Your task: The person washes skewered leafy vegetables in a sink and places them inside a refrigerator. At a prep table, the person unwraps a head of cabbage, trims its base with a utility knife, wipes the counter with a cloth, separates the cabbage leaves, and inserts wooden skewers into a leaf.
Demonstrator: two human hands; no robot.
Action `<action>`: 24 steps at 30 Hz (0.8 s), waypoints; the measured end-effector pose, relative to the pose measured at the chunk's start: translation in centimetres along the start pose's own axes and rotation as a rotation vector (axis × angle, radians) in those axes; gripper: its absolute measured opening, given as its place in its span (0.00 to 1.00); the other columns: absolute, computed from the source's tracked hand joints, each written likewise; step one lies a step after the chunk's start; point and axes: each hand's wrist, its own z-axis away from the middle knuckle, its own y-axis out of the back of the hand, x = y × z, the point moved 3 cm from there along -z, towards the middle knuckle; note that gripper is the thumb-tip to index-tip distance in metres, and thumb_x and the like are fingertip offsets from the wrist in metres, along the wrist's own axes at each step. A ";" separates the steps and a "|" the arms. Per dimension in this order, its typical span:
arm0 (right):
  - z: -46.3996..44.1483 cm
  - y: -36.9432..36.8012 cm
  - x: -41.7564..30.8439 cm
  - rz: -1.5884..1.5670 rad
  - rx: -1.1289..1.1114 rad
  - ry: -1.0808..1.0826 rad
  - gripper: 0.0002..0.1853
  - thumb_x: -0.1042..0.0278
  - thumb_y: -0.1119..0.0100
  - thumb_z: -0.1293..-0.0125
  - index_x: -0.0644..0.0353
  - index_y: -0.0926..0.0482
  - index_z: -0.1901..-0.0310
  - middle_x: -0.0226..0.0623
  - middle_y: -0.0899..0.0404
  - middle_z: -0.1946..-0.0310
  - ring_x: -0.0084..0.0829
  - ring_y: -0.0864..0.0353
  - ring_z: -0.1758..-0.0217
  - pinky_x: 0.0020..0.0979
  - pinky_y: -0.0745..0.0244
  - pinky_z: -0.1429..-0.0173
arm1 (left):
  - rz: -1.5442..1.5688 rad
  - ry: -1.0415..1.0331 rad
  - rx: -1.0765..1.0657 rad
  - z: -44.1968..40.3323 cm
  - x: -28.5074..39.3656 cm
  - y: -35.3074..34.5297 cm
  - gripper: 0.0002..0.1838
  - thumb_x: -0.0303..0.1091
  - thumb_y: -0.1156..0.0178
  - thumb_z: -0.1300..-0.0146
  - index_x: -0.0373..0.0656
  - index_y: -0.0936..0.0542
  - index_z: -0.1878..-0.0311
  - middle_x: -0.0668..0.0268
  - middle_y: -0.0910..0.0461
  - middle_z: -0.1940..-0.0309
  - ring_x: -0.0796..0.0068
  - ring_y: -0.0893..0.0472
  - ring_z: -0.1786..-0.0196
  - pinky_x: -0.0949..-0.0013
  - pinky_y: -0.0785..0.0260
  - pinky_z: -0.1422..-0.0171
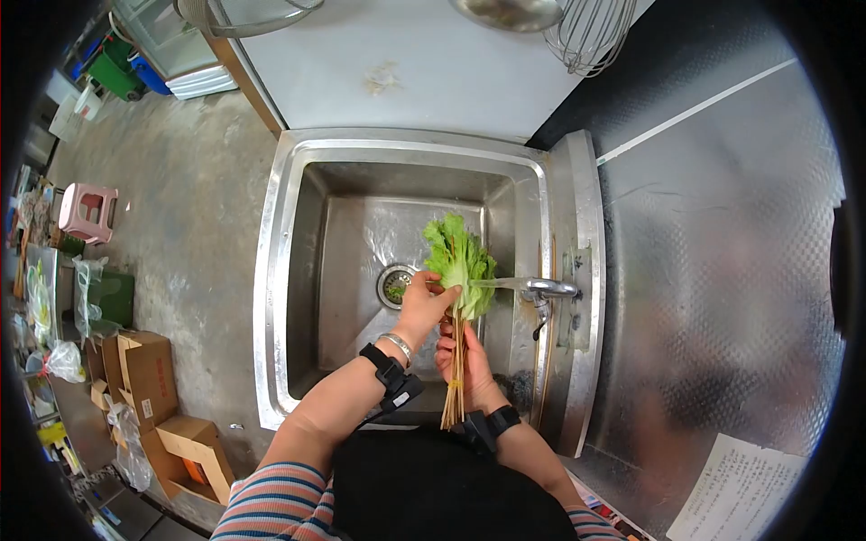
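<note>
Green lettuce leaves [460,261] on a bundle of thin wooden skewers [456,370] are held over a steel sink [415,144]. Water runs sideways in the picture from the faucet [550,288] onto the leaves. My left hand [422,305] pinches the leaves at their left side, thumb on top. Below it, my right hand [467,358] is wrapped round the skewers just under the leaves. A yellow band ties the skewers near their lower ends. The drain [395,286] lies left of the leaves, with green bits in it.
A whisk [591,34] and a ladle [510,13] are beyond the sink. Right of it is a textured metal surface [713,298] with a paper sheet [740,491]. On the floor at left are a pink stool [88,213] and cardboard boxes [149,379].
</note>
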 end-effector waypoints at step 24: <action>0.4 0.3 0.7 0.449 0.413 0.181 0.17 0.48 0.46 0.29 0.55 0.23 0.57 0.27 0.23 0.71 0.21 0.26 0.73 0.23 0.31 0.71 | -0.252 -0.051 0.036 -1.1 -3.7 1.2 0.28 0.38 0.33 0.41 0.31 0.31 0.45 0.58 0.25 0.59 0.71 0.21 0.63 0.68 0.23 0.65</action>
